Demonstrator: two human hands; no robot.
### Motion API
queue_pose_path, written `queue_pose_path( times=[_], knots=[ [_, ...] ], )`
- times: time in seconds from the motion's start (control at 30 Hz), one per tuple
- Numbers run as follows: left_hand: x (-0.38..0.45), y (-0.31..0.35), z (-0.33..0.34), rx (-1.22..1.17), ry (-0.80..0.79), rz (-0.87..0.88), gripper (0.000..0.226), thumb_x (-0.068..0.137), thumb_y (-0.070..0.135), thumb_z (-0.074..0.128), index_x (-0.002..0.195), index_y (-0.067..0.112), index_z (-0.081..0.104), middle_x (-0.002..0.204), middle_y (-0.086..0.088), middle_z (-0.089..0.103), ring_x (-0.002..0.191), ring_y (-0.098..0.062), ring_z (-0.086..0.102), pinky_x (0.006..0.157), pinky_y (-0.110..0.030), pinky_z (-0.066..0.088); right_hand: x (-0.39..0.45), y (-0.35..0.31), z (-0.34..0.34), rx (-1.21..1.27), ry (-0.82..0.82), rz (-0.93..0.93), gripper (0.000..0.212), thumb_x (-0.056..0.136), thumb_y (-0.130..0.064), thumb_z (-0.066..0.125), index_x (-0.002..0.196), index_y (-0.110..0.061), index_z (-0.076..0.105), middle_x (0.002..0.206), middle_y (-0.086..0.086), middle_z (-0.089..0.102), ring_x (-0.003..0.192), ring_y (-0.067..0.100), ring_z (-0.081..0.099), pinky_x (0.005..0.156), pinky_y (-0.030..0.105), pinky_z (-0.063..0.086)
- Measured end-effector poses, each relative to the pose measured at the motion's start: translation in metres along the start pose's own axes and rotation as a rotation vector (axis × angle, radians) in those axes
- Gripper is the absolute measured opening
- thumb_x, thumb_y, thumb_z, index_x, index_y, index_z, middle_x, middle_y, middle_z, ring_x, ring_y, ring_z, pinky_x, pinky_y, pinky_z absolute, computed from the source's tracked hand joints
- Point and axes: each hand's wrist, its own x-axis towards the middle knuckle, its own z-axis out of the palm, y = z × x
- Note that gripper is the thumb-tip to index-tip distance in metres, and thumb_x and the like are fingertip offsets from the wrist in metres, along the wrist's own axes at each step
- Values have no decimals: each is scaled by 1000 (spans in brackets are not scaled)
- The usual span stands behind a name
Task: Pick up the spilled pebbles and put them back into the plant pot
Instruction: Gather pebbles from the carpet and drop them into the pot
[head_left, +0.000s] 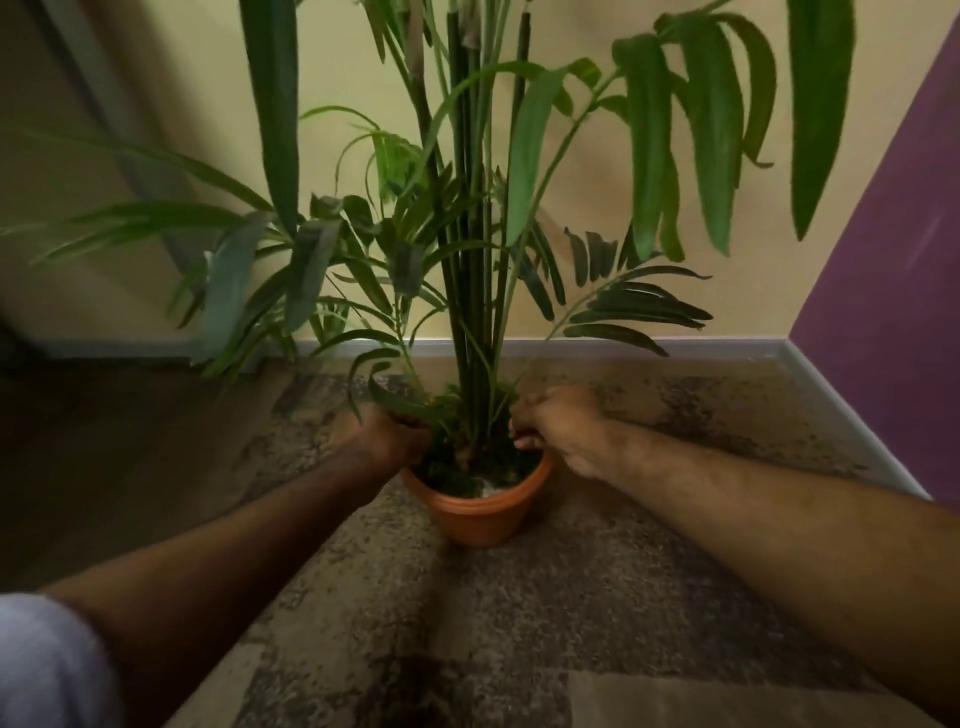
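Leaves and motion blur are hiding the fingers of the left hand (387, 434) at the plant pot's (480, 514) left rim, so its grip cannot be told. The right hand (558, 428) is curling onto the right rim. A few white pebbles (488, 488) are showing inside the smooth terracotta pot, standing on mottled carpet (597, 597).

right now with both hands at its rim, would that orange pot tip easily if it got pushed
Probably yes. The plant stands far taller and wider than the small orange pot, so it looks top-heavy. The pot narrows toward its base, giving a small footing on the carpet. The left hand and right hand at the rim should steady it.
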Motion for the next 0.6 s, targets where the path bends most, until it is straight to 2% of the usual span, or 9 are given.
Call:
queue_pose_path(
  times=[0.1,0.17,0.27,0.37,0.47,0.53,0.6],
  knots=[
    [3,4,6,-49,-93,25,16,72,-14,68,82,-1,66,77,-13,65,70,-23,63,53,-27,55,3,2,6,-57,-14,-14,14,83,5,65,97,3,66,93,12,68,82,19,68,72,32,60],
    [3,6,9,-31,-107,24,19,71,-10,73,88,-4,67,78,-12,66,68,-21,64,50,-24,55,4,2,5,-97,-19,-21,20,87,3,63,106,0,65,102,14,68,90,24,69,77,35,60],
    [1,6,11,7,-109,50,14,76,-4,73,90,-3,69,80,-14,67,66,-20,64,50,-23,56,3,1,-2,-144,7,-23,25,91,4,54,113,-6,63,104,13,66,87,26,70,75,34,60],
    [-1,6,8,35,-57,101,7,80,-6,65,84,-1,68,76,-14,68,66,-21,65,50,-23,55,3,1,-11,-163,52,-23,30,94,5,48,121,-2,59,99,10,64,78,23,69,71,34,61],
    [-4,8,9,102,46,155,12,85,2,61,75,5,65,69,-7,65,60,-13,61,43,-17,45,-1,2,-24,-195,71,-24,26,94,5,47,114,-2,62,99,13,66,77,23,68,69,32,60],
    [-7,9,14,246,130,174,19,90,14,58,75,6,65,73,-10,66,67,-20,62,49,-24,46,-4,5,-36,-227,68,-29,23,93,6,49,107,-2,65,98,17,68,81,25,69,71,34,61],
    [-15,10,22,267,179,203,22,91,19,57,73,9,66,71,-9,67,67,-25,65,53,-33,52,-6,10,-51,-250,72,-19,20,91,5,53,104,-5,66,98,16,69,79,24,69,70,33,61]
  ],
)
